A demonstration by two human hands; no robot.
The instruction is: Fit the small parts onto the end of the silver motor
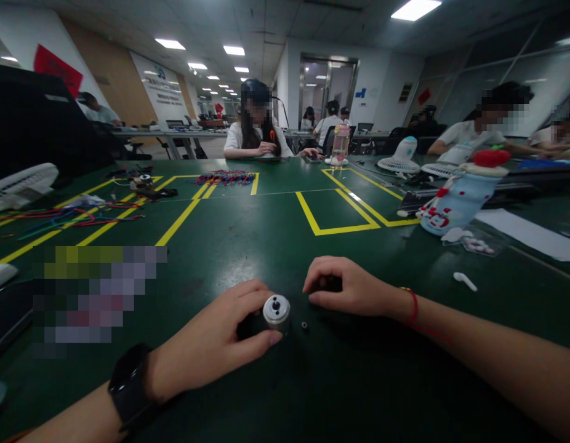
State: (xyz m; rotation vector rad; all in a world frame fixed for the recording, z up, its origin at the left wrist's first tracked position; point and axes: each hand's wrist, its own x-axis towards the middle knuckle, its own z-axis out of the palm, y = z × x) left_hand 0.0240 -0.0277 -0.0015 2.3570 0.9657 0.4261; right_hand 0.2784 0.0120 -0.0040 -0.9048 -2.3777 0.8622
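A small silver cylindrical motor (276, 315) stands upright on the green table, its round top face with a dark centre pointing up. My left hand (220, 326) grips it from the left, thumb on the near side and fingers behind, partly hidden. Just right of the motor lies a tiny dark ring-like part (304, 325), apart from both hands. My right hand (347, 286) rests on the table beyond that part, its fingers loosely curled with a gap to the thumb. Nothing shows between them.
Yellow tape lines (347, 230) mark the table (248, 246). Coloured wires (95, 212) lie left, with a wire bundle (224, 178) further back. At right are a blue bottle (465, 197), a white earbud (465, 281) and small fans (400, 157). A person (255, 126) sits opposite.
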